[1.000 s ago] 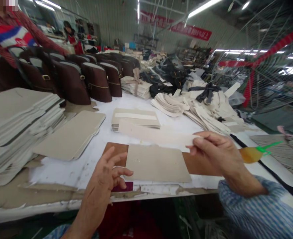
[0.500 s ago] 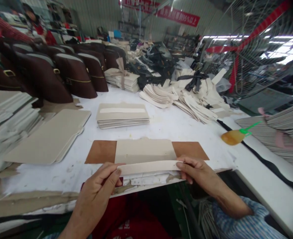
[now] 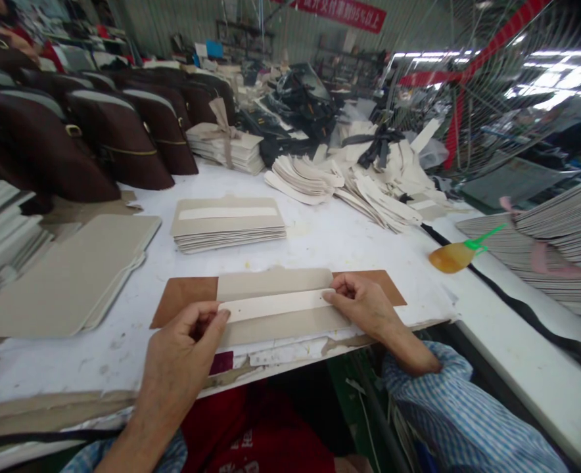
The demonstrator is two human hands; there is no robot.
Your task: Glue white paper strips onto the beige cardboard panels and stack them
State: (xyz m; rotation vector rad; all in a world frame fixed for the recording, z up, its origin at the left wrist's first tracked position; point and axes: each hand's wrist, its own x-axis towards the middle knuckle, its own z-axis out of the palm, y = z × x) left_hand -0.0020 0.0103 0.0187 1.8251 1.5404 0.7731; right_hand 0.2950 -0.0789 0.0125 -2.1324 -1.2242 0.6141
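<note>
A cream strip is stretched between my two hands, over a beige board panel. My left hand pinches the strip's left end between thumb and fingers. At the other end, my right hand is closed on the strip near a small hole. Under the panel, a brown piece sticks out on both sides. Whether the strip touches the panel I cannot tell. Behind lies a stack of similar beige panels, the top one carrying a cream strip of its own.
Larger beige boards lie at left, with dark brown bags behind. Loose cream strips are heaped at the back. A bottle of amber liquid with a green nozzle lies at right, near bundled boards and a large fan.
Both hands have moved forward with the strip, from the table's front edge to over the beige panel. The camera view has shifted slightly.
</note>
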